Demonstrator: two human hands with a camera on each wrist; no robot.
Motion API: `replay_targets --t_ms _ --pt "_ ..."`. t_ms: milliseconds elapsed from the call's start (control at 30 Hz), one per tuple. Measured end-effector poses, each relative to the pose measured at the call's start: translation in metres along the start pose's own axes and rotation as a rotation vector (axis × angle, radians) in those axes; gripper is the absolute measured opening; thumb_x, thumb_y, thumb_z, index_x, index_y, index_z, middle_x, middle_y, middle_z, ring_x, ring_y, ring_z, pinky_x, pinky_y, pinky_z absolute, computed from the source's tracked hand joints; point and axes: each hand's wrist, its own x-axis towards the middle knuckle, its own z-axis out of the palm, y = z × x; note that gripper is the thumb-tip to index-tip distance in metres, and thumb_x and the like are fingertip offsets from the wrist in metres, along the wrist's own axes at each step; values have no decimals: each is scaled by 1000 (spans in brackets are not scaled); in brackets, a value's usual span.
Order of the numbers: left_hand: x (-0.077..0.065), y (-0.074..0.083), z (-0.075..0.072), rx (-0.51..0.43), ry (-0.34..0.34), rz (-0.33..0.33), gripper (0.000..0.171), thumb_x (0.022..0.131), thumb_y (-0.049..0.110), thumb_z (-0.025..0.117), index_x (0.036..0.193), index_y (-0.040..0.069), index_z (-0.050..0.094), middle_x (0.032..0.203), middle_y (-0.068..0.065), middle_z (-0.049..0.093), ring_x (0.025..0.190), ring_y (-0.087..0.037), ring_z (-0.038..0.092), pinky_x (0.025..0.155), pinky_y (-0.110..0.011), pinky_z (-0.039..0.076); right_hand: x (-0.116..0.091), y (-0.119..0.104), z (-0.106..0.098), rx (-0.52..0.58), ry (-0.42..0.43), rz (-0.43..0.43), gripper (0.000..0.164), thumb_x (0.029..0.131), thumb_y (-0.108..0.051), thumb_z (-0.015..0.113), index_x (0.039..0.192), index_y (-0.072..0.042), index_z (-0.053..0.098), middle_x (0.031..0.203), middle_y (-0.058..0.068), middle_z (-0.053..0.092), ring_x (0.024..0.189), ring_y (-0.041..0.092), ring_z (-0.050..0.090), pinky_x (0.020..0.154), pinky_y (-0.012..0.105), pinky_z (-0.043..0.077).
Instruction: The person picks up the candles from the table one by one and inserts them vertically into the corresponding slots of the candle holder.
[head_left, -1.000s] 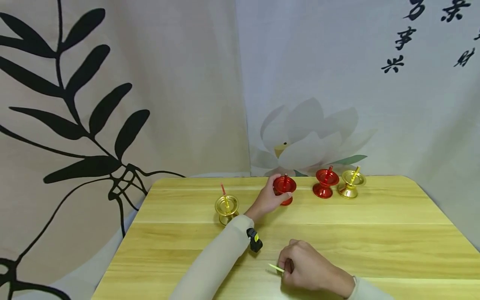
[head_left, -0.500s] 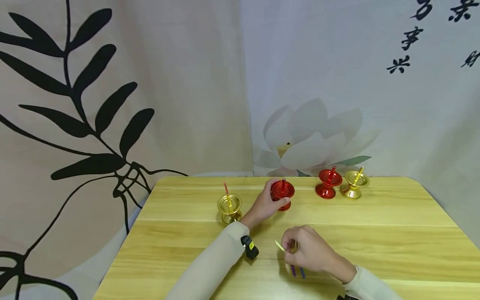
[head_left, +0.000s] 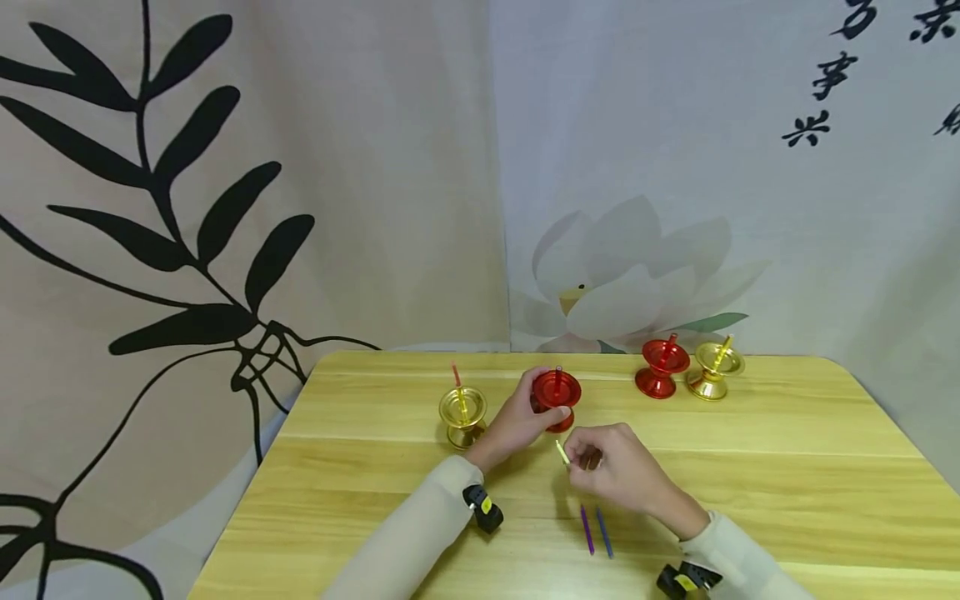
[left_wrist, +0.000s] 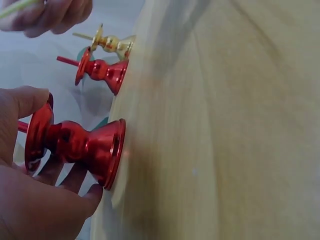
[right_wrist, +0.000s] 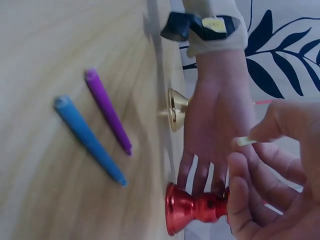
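My left hand (head_left: 517, 423) grips a red metallic candle holder (head_left: 557, 388) under its dish; a short red stem stands up from the dish's middle. In the left wrist view that holder (left_wrist: 75, 142) has its flared base right at the tabletop, with the thumb on the rim and fingers round the stem. Between thumb and fingers my right hand (head_left: 615, 468) pinches a thin pale yellow-green candle (head_left: 562, 452), just in front of the holder; most of it is hidden by the fingers. A purple candle (head_left: 587, 531) and a blue candle (head_left: 604, 533) lie below the right hand.
A gold candle holder (head_left: 462, 408) with a red candle upright in it stands left of my left hand. Toward the back right of the wooden table (head_left: 787, 483), another red holder (head_left: 662, 367) and a gold holder (head_left: 716, 369) stand side by side. A printed curtain hangs behind.
My left hand has drawn the red candle holder nearer and slightly left. My right hand has moved forward with the pale candle, uncovering the purple and blue candles.
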Motion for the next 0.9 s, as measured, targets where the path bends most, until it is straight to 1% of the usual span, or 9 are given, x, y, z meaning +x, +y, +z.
replay_targets --t_ms 100,200,233,333,400,567,733,833,900 --pt "-5 0 -3 0 1 -1 77 105 21 77 168 7 35 153 -19 59 139 -33 60 117 -50 48 5 2 -2 9 22 22 17 80 3 75 82 -13 69 76 -15 66 69 2 64 61 28 59" --pt "-10 -1 -6 7 -1 -2 77 106 21 76 169 8 34 153 -20 59 140 -34 60 116 -50 49 10 3 -4 11 60 24 12 82 0 75 83 -12 71 78 -14 69 70 4 67 62 30 61" --pt "-11 -1 -7 5 -3 -3 77 106 20 76 169 8 33 154 -21 58 140 -34 59 116 -51 50 12 3 -4 10 74 26 12 83 0 75 83 -12 72 79 -14 70 70 4 68 63 30 62" --pt "-17 -2 -10 0 -9 -4 78 106 19 76 169 8 32 155 -22 57 142 -36 58 116 -51 50 17 3 -4 0 128 16 21 82 4 77 83 -16 73 79 -13 72 70 4 70 64 33 63" --pt "-20 -2 -12 -5 -11 -7 78 106 20 76 169 9 33 155 -21 57 142 -36 58 117 -52 49 21 4 -4 -7 155 17 23 82 6 78 83 -17 74 80 -12 74 71 5 71 65 35 64" --pt "-26 -4 -16 -18 -18 5 76 106 19 77 168 7 34 155 -21 57 142 -36 58 117 -53 48 32 4 -4 -3 195 11 19 85 5 79 86 -13 77 82 -9 77 72 7 72 66 41 65" --pt "-33 -4 -19 -17 -19 11 74 106 16 76 167 7 35 154 -19 57 141 -35 58 118 -52 48 43 5 -4 -4 231 28 16 91 5 81 91 -11 79 86 -7 79 76 10 74 71 41 66" --pt "-36 -4 -21 -14 -22 12 74 106 16 76 167 6 34 154 -19 57 141 -35 58 118 -52 47 50 5 -4 -14 270 44 14 93 4 81 93 -10 79 87 -6 79 79 12 75 74 42 66" --pt "-38 -3 -23 -11 -22 9 75 106 16 76 167 5 34 155 -19 57 142 -35 58 118 -52 47 54 4 -4 -25 299 52 11 95 1 81 94 -10 79 88 -6 79 80 13 75 75 41 65"
